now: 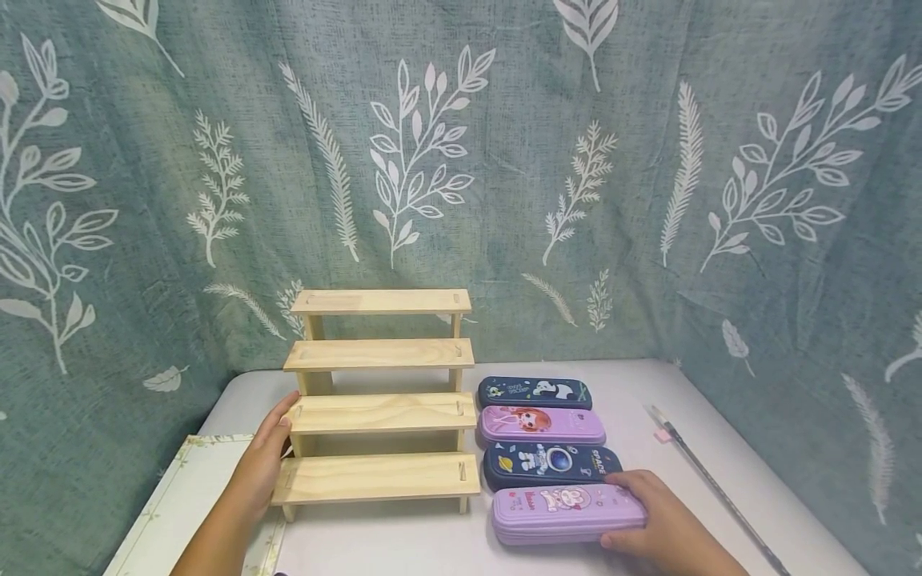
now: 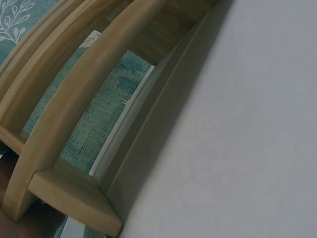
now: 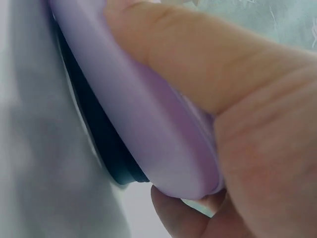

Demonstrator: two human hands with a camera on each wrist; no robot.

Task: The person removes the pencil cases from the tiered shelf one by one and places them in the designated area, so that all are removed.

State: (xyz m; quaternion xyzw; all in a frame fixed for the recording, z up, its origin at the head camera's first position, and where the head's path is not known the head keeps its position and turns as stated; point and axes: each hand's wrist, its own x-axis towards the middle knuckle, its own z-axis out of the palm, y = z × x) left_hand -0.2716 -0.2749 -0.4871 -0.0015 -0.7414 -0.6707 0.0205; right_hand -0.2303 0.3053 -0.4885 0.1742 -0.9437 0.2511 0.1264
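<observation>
A wooden stepped shelf [image 1: 382,412] with several tiers stands upright on the white table. My left hand [image 1: 261,460] holds its left side, fingers at the end of the second tier from the bottom. In the left wrist view, part of that hand [image 2: 34,223] shows behind the shelf's end, the rest hidden. With thumb and fingers, my right hand [image 1: 659,520] grips the right end of a lilac pencil case [image 1: 555,516] with a cartoon character on its lid. Just behind it lies a navy space pencil case [image 1: 533,466].
Behind these lie a lilac pencil case [image 1: 547,424] with a red-haired girl and a navy panda one [image 1: 536,392]. A long brush [image 1: 713,484] lies at the right, beside a small pink piece [image 1: 662,436]. A white floral-edged board [image 1: 183,504] lies left; patterned cloth [image 1: 497,160] hangs behind.
</observation>
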